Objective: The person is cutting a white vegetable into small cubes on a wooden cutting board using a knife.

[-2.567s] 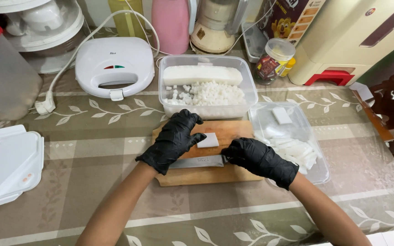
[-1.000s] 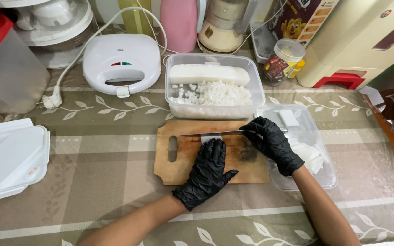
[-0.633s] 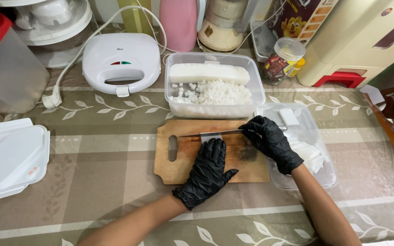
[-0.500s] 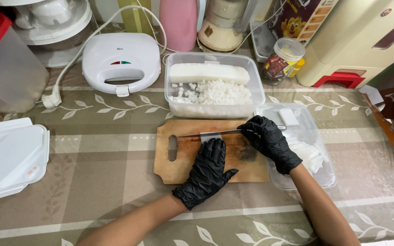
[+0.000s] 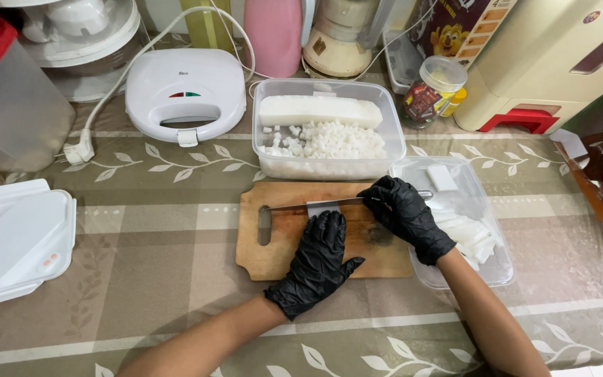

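While the right hand (image 5: 405, 216) closes around the handle of a knife (image 5: 322, 204), the blade lies flat across the far edge of the wooden cutting board (image 5: 280, 248), pointing away to the left hand's far side. Change since 2.6 s ago: both hands then sat close together over the white piece at the board's middle — now the knife has swung up to the board's far edge and the left hand (image 5: 319, 262) has dropped nearer the body, fingers spread, palm down, tips touching a small white piece (image 5: 319, 209) just beneath the blade. From 1.0 s ago onward the pose barely shifts, so the cut reads as paused, piece pinned. Beyond both hands stands one clear tub (image 5: 328, 132) holding one long uncut white block and a heap of small white cubes, too many to count. Under and outboard of the right wrist: one shallow clear tray (image 5: 490, 258) with several white strips. Count — one knife, one board, two clear containers, one white lidded box (image 5: 15, 241) well outboard of the left arm, one white sandwich press (image 5: 185, 94) beyond it.
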